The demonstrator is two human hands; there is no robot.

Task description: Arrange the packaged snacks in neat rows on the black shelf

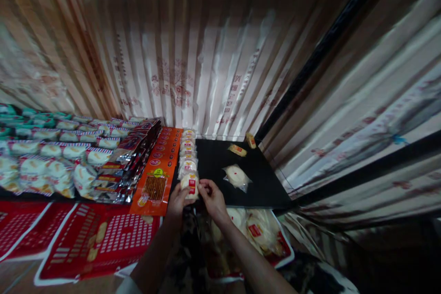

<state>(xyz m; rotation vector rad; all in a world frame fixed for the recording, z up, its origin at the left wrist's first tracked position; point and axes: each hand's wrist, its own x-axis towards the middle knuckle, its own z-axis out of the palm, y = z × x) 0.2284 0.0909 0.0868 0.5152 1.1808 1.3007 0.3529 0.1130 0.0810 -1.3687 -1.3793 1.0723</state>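
Your left hand (178,200) and right hand (212,197) both grip 1 wrapped round cake (190,184): pale, flat disc in clear plastic, small red-and-yellow label on its front. Left fingers close on its left edge, right fingers pinch its right edge. The cake sits at the near end of the row of same cakes (188,154), which runs along the left edge of the black tray (262,183).

All relative to that black tray: 1 loose wrapped cake (236,176) lies at its middle, apart from your hands. 2 small yellowish packets (237,149) sit near its far edge. The orange snack packs (161,170) run just left of the cake row, then dark foil packs (129,158), then white-and-red bagged snacks (44,156) farther left. A bag of more cakes (258,234) lies just below its near edge, under your right forearm. Red printed sheets (86,239) lie lower left.
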